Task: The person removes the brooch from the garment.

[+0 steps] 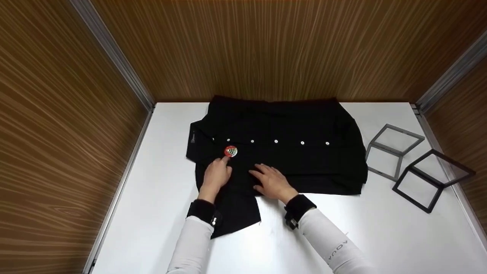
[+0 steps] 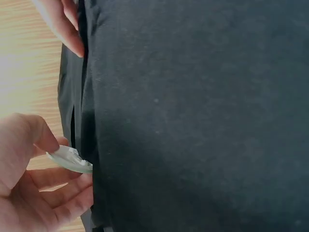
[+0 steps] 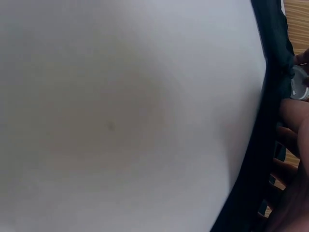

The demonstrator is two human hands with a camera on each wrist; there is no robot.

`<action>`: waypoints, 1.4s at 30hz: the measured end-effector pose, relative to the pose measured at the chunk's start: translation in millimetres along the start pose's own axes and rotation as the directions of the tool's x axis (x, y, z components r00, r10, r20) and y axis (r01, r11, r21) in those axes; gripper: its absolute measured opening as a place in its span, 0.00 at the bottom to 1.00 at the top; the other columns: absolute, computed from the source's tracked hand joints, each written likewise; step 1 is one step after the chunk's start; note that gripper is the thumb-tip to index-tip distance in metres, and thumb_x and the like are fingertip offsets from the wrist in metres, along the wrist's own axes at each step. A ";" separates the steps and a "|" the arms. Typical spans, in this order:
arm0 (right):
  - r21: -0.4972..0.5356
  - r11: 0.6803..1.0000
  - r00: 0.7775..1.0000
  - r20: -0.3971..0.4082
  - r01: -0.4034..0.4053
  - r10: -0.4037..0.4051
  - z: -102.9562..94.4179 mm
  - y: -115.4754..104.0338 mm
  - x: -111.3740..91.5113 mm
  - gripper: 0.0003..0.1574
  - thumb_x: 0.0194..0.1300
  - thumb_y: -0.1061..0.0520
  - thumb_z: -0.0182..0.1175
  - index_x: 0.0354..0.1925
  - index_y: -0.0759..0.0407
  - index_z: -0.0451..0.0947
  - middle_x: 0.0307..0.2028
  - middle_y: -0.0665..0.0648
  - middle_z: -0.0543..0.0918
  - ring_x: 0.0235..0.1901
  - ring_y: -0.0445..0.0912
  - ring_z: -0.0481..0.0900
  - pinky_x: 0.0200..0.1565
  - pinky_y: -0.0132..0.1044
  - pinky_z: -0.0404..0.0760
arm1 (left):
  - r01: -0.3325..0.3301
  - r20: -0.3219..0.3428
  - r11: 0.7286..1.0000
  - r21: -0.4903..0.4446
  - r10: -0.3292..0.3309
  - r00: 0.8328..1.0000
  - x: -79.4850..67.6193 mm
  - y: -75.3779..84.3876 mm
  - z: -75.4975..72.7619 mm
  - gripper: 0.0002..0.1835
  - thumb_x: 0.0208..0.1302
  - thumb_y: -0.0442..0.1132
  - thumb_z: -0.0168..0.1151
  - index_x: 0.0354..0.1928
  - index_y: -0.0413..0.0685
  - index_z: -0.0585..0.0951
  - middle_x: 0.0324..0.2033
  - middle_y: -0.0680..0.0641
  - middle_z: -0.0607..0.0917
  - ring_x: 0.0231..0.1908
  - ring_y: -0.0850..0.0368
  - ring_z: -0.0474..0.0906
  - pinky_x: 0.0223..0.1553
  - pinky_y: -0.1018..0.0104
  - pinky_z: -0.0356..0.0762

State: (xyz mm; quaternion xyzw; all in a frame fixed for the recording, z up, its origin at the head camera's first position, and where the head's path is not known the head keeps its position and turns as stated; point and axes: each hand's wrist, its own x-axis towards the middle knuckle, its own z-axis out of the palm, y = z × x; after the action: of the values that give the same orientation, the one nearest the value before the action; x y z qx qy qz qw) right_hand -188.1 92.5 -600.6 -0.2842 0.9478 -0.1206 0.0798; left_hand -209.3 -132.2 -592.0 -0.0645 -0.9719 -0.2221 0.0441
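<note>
A black button-up shirt [image 1: 304, 163] lies across the white table, its collar [image 1: 196, 146] toward the left and a sleeve [image 1: 237, 215] hanging toward the front. My left hand [image 1: 217, 176] pinches a round pin badge [image 1: 230, 151], red-rimmed with a Christmas tree picture, over the chest below the button row. In the left wrist view the badge's pale back [image 2: 69, 158] shows between thumb and fingers, its edge against the black cloth; whether the pin pierces it cannot be seen. Palm down with fingers spread, my right hand [image 1: 273, 182] rests on the shirt to the right.
Two hinged square frames with clear panes, one grey [image 1: 395, 152] and one black [image 1: 437, 186], stand unfolded at the table's right side. Wood-grain panels [image 1: 266, 49] wall in the white table [image 1: 152, 213] at the back, left and right.
</note>
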 end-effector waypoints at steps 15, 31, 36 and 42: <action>0.030 1.000 0.999 0.039 -0.005 0.004 1.0 1.6 0.0 0.36 0.70 0.44 0.59 0.71 0.50 0.65 0.73 0.59 0.59 0.72 0.55 0.54 0.69 0.53 0.55 | 0.198 0.014 0.947 -0.253 -0.201 0.980 1.7 -3.5 -9.5 0.11 0.61 0.35 0.62 0.45 0.44 0.83 0.34 0.46 0.83 0.31 0.50 0.79 0.35 0.53 0.78; 0.028 1.000 0.999 0.031 -0.008 0.007 2.4 -0.5 -0.8 0.35 0.69 0.45 0.60 0.71 0.50 0.66 0.73 0.60 0.60 0.72 0.55 0.55 0.69 0.53 0.56 | 0.331 0.025 0.768 -0.549 -0.381 0.924 -5.8 -20.6 -5.4 0.08 0.61 0.32 0.62 0.38 0.33 0.84 0.31 0.42 0.87 0.27 0.53 0.84 0.30 0.65 0.82; 0.037 0.999 1.000 0.027 -0.017 0.016 -1.3 -6.5 3.0 0.34 0.68 0.48 0.61 0.69 0.54 0.68 0.71 0.62 0.62 0.71 0.57 0.57 0.68 0.54 0.57 | 0.368 0.078 0.615 -0.697 -0.446 0.892 -9.6 -26.2 0.8 0.10 0.62 0.25 0.57 0.43 0.25 0.81 0.35 0.34 0.85 0.27 0.52 0.84 0.29 0.68 0.83; 0.093 0.994 0.998 -0.038 0.055 -0.052 0.5 -19.3 14.0 0.30 0.72 0.48 0.57 0.66 0.60 0.70 0.67 0.62 0.68 0.69 0.56 0.62 0.69 0.50 0.58 | 0.374 0.152 0.415 -0.830 -0.476 0.866 -14.0 -29.1 4.2 0.13 0.65 0.24 0.54 0.49 0.21 0.77 0.43 0.29 0.82 0.35 0.51 0.82 0.34 0.66 0.84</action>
State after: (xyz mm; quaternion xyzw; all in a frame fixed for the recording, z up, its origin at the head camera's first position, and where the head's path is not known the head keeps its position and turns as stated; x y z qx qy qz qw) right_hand -189.6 68.9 -597.0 -0.3033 0.9344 -0.1721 0.0729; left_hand -199.9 -157.9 -609.8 0.1827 -0.7236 -0.6656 0.0021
